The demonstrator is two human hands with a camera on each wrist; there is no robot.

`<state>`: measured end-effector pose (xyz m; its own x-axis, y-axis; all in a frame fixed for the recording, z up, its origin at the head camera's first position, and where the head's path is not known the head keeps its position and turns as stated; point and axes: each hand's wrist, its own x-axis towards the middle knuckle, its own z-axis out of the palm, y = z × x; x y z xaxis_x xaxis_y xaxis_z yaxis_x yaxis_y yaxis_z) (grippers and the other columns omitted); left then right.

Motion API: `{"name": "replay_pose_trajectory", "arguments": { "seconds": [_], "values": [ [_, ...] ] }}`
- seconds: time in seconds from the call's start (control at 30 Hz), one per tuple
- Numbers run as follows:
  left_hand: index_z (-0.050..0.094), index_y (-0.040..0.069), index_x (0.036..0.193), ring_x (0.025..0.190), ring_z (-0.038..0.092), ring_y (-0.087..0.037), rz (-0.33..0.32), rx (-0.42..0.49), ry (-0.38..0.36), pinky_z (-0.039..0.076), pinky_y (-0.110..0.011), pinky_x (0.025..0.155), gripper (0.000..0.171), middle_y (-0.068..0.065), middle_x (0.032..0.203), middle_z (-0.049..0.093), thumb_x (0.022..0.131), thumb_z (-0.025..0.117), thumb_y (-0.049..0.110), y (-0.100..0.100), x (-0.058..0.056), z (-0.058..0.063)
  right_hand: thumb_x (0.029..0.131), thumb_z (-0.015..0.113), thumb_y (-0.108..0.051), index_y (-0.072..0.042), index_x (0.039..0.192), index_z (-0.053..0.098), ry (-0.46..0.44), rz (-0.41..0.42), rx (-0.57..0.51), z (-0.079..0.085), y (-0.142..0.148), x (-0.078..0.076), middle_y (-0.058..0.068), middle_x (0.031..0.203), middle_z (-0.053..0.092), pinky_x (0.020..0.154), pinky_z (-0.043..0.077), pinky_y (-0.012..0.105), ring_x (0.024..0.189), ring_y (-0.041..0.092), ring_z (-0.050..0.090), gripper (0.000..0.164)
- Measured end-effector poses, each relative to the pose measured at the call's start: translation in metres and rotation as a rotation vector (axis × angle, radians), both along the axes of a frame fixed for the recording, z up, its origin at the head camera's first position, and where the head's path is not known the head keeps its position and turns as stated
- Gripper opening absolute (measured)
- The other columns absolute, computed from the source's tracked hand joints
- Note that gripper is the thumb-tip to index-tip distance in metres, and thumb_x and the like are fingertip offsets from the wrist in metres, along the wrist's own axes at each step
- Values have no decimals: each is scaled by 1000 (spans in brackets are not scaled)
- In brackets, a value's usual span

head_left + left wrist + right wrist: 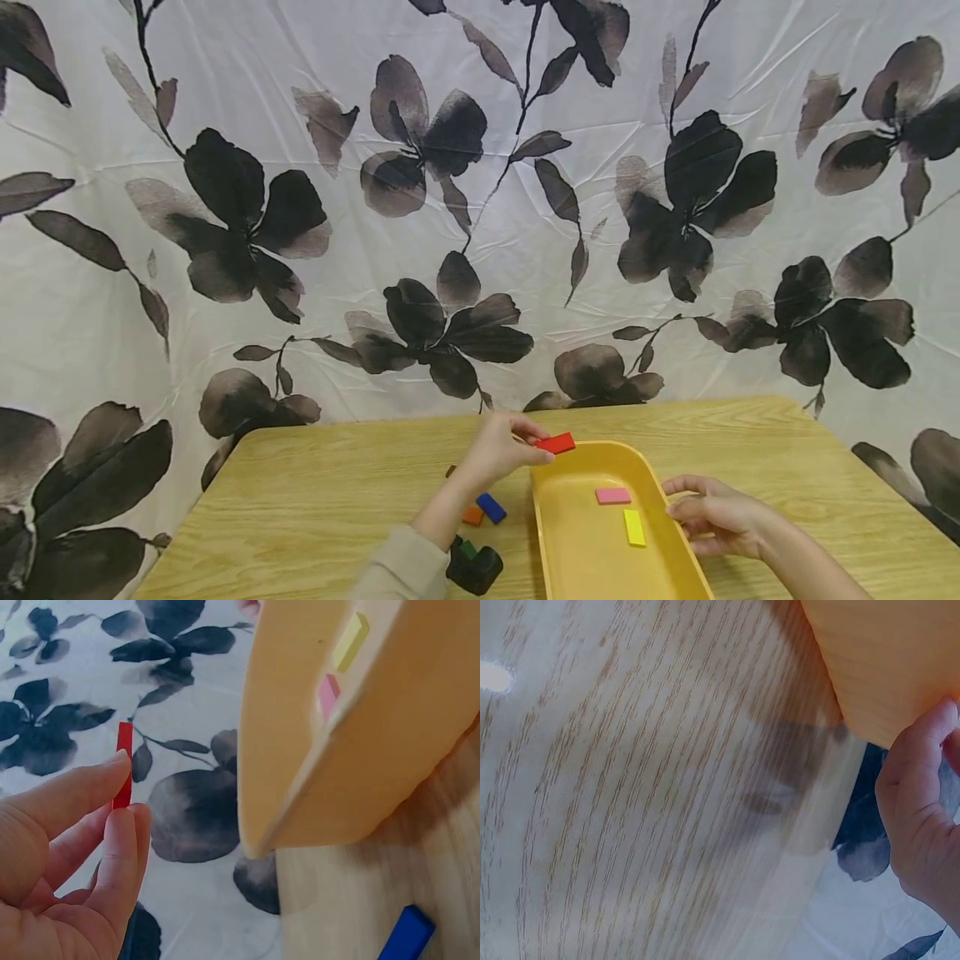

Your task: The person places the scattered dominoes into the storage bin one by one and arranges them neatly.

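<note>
My left hand (498, 450) pinches a flat red block (557, 443) between thumb and fingertips, above the far left corner of a yellow tray (542, 533). In the left wrist view the red block (123, 765) stands edge-on between the fingertips, apart from the tray. Inside the tray lie a pink block (613, 497) and a yellow block (634, 528). My right hand (720, 515) holds the tray's right side, fingers bent at the rim. The right wrist view shows that hand (922, 795) against the tray's outer wall (885, 660).
Left of the tray, a blue block (491, 508) and an orange block (472, 516) lie on the wooden table (322, 508). Closer in, a black object (476, 575) sits beside a green block (468, 549). A flower-patterned cloth (525, 250) hangs behind the table.
</note>
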<state>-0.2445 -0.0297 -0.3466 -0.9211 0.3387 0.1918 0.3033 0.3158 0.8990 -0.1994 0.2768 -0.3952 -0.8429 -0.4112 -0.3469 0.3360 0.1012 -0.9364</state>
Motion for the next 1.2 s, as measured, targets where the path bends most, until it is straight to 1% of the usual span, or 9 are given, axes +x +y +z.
{"name": "replay_pose_trajectory", "arguments": {
  "seconds": [0.17, 0.3, 0.47, 0.6, 0.7, 0.8, 0.93, 1.07, 1.2],
  "values": [
    [69, 2, 84, 71, 51, -14, 14, -36, -58, 44, -22, 59, 18, -1, 73, 58, 69, 80, 3, 9, -1, -8, 88, 53, -6, 3, 119, 40, 3, 1, -6, 0, 1, 1, 2, 79, 58, 63, 53, 25, 65, 8, 54, 34],
    [69, 2, 84, 70, 51, -13, 22, -58, -81, 45, -22, 61, 19, 0, 73, 58, 69, 80, 4, 14, -2, -8, 88, 53, -6, 3, 118, 40, 4, 2, -1, 1, 1, 0, 2, 79, 58, 63, 53, 25, 65, 8, 54, 34],
    [70, 0, 87, 70, 52, -13, 39, 9, -108, 45, -23, 62, 20, -1, 74, 59, 70, 79, 4, 18, -4, -5, 88, 53, -6, 3, 119, 39, 5, 7, -4, 1, 1, 0, 2, 80, 58, 63, 53, 25, 66, 9, 54, 34],
    [70, -3, 86, 67, 52, -12, 69, 50, -124, 44, -21, 60, 20, -3, 73, 60, 69, 79, 1, 23, -7, -8, 88, 53, -6, 2, 119, 39, -5, 14, -11, 1, 2, -1, 2, 80, 58, 63, 52, 25, 66, 8, 54, 35],
    [69, -4, 86, 66, 52, -12, 104, 74, -158, 46, -22, 60, 20, -3, 72, 60, 69, 79, 1, 28, -9, -11, 88, 53, -6, 1, 118, 39, -11, 20, -18, 1, 2, -1, 3, 81, 59, 64, 53, 26, 66, 8, 55, 34],
    [69, -3, 87, 66, 54, -11, 166, 88, -177, 48, -23, 62, 22, -3, 74, 61, 68, 80, 1, 33, -11, -13, 89, 53, -7, 1, 119, 39, -13, 24, -18, 2, 0, -2, 3, 82, 59, 64, 53, 26, 67, 8, 55, 34],
    [70, -4, 84, 63, 53, -10, 230, 63, -134, 47, -22, 60, 21, -4, 72, 62, 66, 81, 1, 39, -14, -18, 89, 53, -7, 1, 119, 39, -9, 25, -13, 4, -3, -3, 3, 81, 59, 64, 53, 26, 66, 9, 55, 34],
    [69, -4, 78, 59, 49, -10, 255, 7, -83, 44, -20, 55, 19, -3, 67, 60, 65, 82, 0, 45, -14, -25, 88, 52, -6, 1, 117, 40, -7, 20, -11, 6, -3, -5, 3, 78, 57, 62, 52, 24, 65, 9, 53, 32],
    [68, -2, 74, 58, 48, -9, 285, -32, -60, 43, -20, 54, 18, -2, 65, 59, 63, 83, -1, 53, -11, -32, 88, 52, -5, 1, 116, 40, -19, 20, -12, 6, -2, -5, 3, 77, 57, 62, 52, 24, 64, 9, 53, 31]
  ]
}}
